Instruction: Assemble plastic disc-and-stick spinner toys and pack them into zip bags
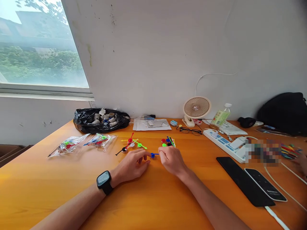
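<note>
Left hand (132,164): fingers curled, tips at the blue piece (153,155) on the table (148,198).
Right hand (170,159): pinches the blue piece.
Black bag (100,120): holds small rolls.
Clear bags (82,142): hold coloured sticks.

Orange wooden table (72,179) carries: black bag (100,120), two clear packets (81,142), coloured spinner pieces (153,143), clip fan (196,110), glasses (190,130), power strip (225,143), two phones (254,183).
</note>
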Available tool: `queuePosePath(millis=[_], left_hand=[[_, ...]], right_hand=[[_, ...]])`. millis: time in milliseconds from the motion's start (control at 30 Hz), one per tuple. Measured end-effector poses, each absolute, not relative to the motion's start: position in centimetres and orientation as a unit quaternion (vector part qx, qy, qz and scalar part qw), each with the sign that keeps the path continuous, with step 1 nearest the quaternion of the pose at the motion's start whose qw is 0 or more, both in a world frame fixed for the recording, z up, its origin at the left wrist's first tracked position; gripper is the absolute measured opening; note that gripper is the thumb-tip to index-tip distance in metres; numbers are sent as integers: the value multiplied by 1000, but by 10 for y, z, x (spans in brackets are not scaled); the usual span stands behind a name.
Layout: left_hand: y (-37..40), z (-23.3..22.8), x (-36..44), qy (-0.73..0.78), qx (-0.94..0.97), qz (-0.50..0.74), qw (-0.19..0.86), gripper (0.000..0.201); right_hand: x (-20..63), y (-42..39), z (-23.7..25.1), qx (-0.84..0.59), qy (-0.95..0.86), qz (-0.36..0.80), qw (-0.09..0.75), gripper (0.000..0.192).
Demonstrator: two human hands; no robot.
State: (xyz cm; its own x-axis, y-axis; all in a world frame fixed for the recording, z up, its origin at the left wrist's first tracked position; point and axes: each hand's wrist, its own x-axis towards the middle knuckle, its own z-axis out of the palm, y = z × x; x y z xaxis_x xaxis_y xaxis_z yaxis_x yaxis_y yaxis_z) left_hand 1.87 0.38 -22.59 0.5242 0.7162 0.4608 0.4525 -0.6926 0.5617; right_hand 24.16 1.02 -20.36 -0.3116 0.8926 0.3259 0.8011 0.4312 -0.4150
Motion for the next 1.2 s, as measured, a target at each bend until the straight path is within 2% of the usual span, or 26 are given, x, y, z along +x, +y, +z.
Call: queuePosePath(millis=[167, 300, 367, 433, 567, 733, 833, 967, 1100, 1200], left_hand=[[1, -221, 18, 341, 864, 312, 201, 39], [2, -223, 19, 322, 876, 277, 227, 14], [2, -224, 20, 341, 865, 283, 236, 14], [2, -223, 20, 357, 859, 285, 232, 22], [-3, -220, 24, 326, 884, 267, 202, 45], [-5, -224, 29, 307, 881, 276, 233, 24], [-2, -229, 29, 331, 830, 313, 323, 17], [5, -233, 27, 335, 728, 413, 434, 24], [6, -231, 28, 307, 696, 450, 468, 31], [4, -229, 28, 310, 702, 453, 454, 30]], right_hand=[[254, 7, -199, -480, -784, 258, 297, 36], [257, 9, -201, -426, -738, 379, 362, 25], [256, 9, -202, -392, -709, 441, 385, 13], [254, 8, -204, -375, -697, 471, 389, 10], [252, 12, -213, -388, -689, 465, 398, 21], [254, 22, -219, -411, -647, 471, 437, 37], [255, 18, -212, -392, -655, 478, 435, 34], [253, 7, -203, -368, -712, 448, 397, 26], [247, 0, -202, -384, -759, 360, 384, 17], [245, -3, -202, -386, -781, 311, 380, 14]])
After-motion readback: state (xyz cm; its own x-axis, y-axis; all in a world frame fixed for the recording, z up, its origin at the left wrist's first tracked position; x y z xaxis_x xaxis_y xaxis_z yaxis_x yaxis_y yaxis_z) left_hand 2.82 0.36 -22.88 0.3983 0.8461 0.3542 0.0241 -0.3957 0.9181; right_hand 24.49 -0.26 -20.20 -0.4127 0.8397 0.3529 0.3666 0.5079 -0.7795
